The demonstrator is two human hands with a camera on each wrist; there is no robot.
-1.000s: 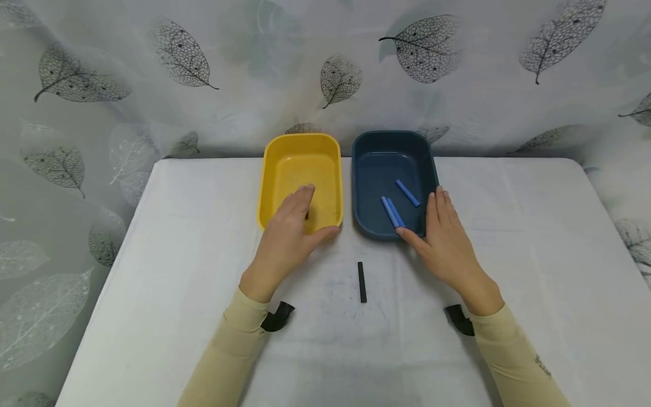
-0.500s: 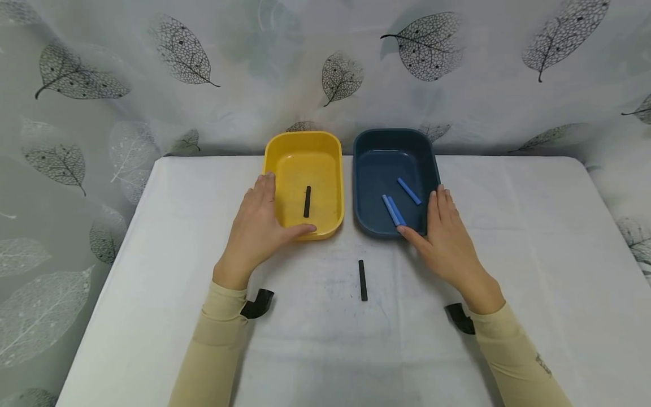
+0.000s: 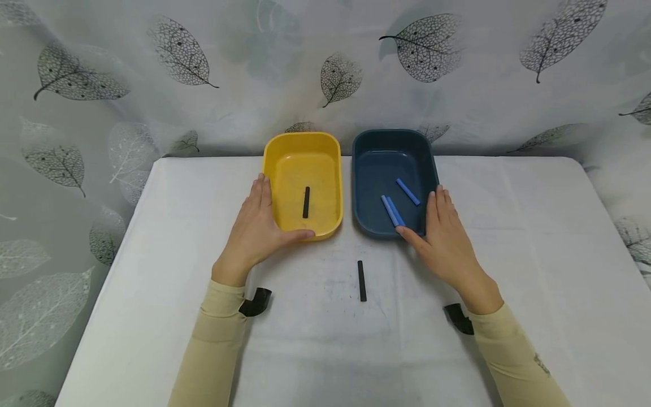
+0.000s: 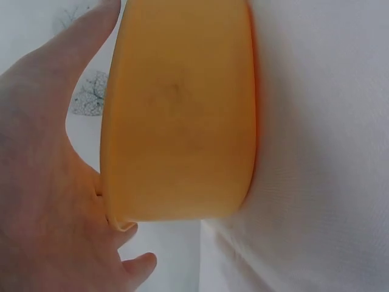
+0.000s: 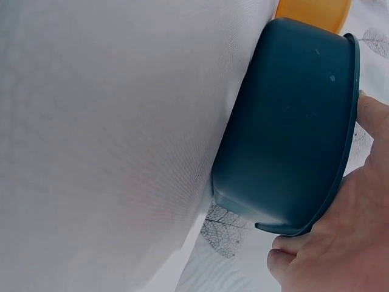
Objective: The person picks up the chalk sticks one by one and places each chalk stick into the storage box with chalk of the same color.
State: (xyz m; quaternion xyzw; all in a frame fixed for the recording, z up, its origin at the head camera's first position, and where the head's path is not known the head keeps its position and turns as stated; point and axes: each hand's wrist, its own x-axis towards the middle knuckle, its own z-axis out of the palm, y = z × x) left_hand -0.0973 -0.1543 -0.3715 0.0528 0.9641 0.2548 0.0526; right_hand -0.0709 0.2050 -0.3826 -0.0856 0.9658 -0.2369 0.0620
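My left hand rests at the near left corner of a yellow plastic tub, fingers extended along its left side and thumb across its front rim. Inside the tub lies one thin black stick. On the right, my right hand touches the near right corner of a dark blue tub, its fingers straight too. That tub holds three blue sticks, two of them side by side near my right thumb. A second black stick lies on the table between my forearms. The wrist views show outer tub walls.
A white cloth covers the table, with faint dark smudges around the loose black stick. Behind the tubs hangs a leaf-patterned curtain. A black mount sticks out at my left wrist, another mount at my right.
My left hand has moved left from over the yellow tub to its near left corner, uncovering the black stick inside. My right hand has stayed at the dark blue tub.
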